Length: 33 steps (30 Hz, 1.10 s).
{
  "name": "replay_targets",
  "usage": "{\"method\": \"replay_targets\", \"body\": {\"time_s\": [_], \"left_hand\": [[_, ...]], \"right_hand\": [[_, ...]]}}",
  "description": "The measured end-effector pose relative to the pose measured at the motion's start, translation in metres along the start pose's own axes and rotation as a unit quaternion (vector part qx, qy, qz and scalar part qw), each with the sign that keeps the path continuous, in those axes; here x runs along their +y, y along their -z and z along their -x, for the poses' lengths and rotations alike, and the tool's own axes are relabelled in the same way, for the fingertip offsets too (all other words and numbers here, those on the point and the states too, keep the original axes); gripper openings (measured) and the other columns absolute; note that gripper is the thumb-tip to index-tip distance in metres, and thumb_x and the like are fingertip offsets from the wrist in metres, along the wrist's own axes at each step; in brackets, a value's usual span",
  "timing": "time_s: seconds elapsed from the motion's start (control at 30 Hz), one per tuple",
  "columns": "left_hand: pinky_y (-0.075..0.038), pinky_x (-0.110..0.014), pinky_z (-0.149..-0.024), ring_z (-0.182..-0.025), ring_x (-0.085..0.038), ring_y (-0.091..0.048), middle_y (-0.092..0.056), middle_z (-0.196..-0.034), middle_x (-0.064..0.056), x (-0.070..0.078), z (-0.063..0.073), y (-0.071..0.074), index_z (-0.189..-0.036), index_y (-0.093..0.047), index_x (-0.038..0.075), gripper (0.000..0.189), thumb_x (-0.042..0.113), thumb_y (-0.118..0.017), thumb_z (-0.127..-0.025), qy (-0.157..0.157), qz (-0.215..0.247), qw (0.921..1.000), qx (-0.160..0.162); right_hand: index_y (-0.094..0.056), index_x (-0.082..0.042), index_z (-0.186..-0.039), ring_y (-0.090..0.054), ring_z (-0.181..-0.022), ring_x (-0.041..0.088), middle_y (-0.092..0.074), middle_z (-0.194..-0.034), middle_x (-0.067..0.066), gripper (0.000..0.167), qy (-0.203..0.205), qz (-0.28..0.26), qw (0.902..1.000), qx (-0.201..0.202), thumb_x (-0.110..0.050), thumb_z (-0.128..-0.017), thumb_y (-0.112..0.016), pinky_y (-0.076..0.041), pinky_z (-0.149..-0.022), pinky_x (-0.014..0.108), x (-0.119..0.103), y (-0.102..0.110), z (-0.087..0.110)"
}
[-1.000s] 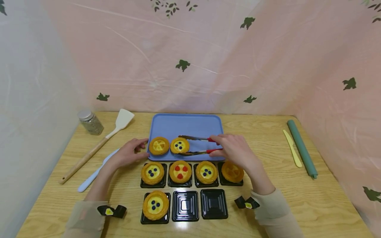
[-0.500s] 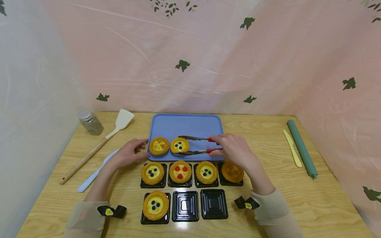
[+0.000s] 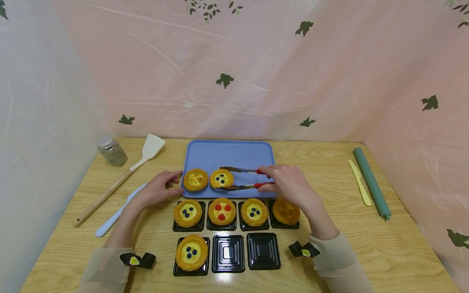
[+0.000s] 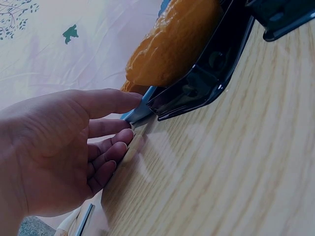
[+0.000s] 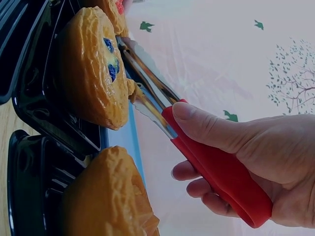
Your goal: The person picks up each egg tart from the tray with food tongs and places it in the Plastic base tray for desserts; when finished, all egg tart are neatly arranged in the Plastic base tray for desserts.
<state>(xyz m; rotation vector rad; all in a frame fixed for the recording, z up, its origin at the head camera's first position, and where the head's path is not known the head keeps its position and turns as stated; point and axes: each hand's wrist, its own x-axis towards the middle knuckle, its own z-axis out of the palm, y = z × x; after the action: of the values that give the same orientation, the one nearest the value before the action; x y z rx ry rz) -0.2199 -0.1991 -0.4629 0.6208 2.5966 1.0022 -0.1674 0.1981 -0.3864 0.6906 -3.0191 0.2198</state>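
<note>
My right hand [image 3: 289, 183] holds red-handled metal tongs [image 5: 216, 167]. Their two arms lie on either side of a small blueberry tart [image 3: 221, 179] on the blue tray [image 3: 231, 152]. Whether both tips touch that tart, I cannot tell. Left of it on the tray sits a tart with an orange-slice pattern [image 3: 196, 179]. At the tray's left edge, the thumb and fingertips of my left hand [image 3: 159, 189] rest against the rim, spread apart and loosely bent. From the left wrist, a larger tart [image 4: 172, 44] in a black holder hides part of the tray.
Before the tray, black square holders bear blueberry tarts [image 3: 187, 213], a red-topped tart [image 3: 222, 211] and an orange tart [image 3: 286, 211]. Two bare black holders [image 3: 228, 254] stand nearer. Left lie a spatula [image 3: 124, 177], pale blue utensil [image 3: 117, 213] and jar [image 3: 112, 152]; right, a yellow knife [image 3: 360, 183] and green roll [image 3: 371, 183].
</note>
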Motion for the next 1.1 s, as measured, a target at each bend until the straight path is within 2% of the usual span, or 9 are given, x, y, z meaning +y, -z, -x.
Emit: {"method": "replay_targets", "body": {"time_s": [0.23,0.47,0.6,0.73,0.87,1.1], "left_hand": [[-0.043,-0.036,-0.085,-0.096,-0.020,-0.051,-0.060,-0.112,-0.014,-0.001,0.001,0.001,-0.150,-0.046,-0.007,0.068,0.026,-0.072,-0.096,-0.002,-0.002,1.0000,0.002],[-0.044,-0.036,-0.086,-0.097,-0.021,-0.052,-0.061,-0.114,-0.015,-0.001,0.000,0.001,-0.150,-0.046,-0.007,0.068,0.026,-0.071,-0.096,-0.001,-0.001,1.0000,-0.001],[-0.044,-0.036,-0.086,-0.098,-0.021,-0.052,-0.060,-0.114,-0.015,-0.001,-0.001,-0.001,-0.150,-0.046,-0.006,0.068,0.026,-0.072,-0.096,0.003,-0.002,1.0000,0.001],[-0.044,-0.036,-0.086,-0.098,-0.021,-0.052,-0.060,-0.114,-0.015,-0.002,-0.001,-0.003,-0.150,-0.046,-0.006,0.068,0.026,-0.072,-0.096,0.002,-0.002,1.0000,0.001],[-0.044,-0.035,-0.086,-0.098,-0.021,-0.052,-0.060,-0.114,-0.015,-0.002,-0.001,-0.003,-0.151,-0.046,-0.005,0.068,0.027,-0.072,-0.096,0.003,0.002,1.0000,-0.001],[-0.044,-0.036,-0.087,-0.099,-0.021,-0.052,-0.060,-0.115,-0.015,-0.002,0.001,0.001,-0.151,-0.046,-0.006,0.069,0.027,-0.072,-0.097,0.003,0.001,1.0000,-0.001]], "right_hand": [[-0.071,-0.016,-0.127,-0.071,-0.079,0.022,-0.079,-0.105,0.006,0.049,0.001,-0.004,1.0000,0.002,-0.046,-0.088,-0.077,-0.038,-0.051,0.023,0.000,0.001,0.000],[-0.071,-0.014,-0.128,-0.073,-0.084,0.023,-0.079,-0.103,0.007,0.050,0.014,-0.008,0.9998,0.012,-0.043,-0.088,-0.079,-0.055,-0.066,0.035,0.006,0.006,0.004],[-0.073,-0.014,-0.125,-0.069,-0.079,0.018,-0.078,-0.098,0.005,0.049,0.026,-0.016,0.9991,0.030,-0.042,-0.086,-0.080,-0.054,-0.065,0.032,0.015,0.014,0.010],[-0.073,-0.018,-0.124,-0.058,-0.069,0.009,-0.076,-0.094,0.000,0.047,0.035,-0.022,0.9982,0.043,-0.044,-0.086,-0.079,-0.044,-0.059,0.025,0.024,0.024,0.021],[-0.073,-0.022,-0.127,-0.050,-0.068,0.005,-0.074,-0.092,-0.005,0.050,0.040,-0.032,0.9976,0.046,-0.045,-0.083,-0.081,-0.038,-0.057,0.021,0.029,0.032,0.035],[-0.073,-0.020,-0.129,-0.054,-0.073,0.000,-0.077,-0.105,-0.007,0.054,0.081,-0.059,0.9943,0.037,-0.038,-0.080,-0.086,-0.045,-0.062,0.019,0.030,0.038,0.056]]}}
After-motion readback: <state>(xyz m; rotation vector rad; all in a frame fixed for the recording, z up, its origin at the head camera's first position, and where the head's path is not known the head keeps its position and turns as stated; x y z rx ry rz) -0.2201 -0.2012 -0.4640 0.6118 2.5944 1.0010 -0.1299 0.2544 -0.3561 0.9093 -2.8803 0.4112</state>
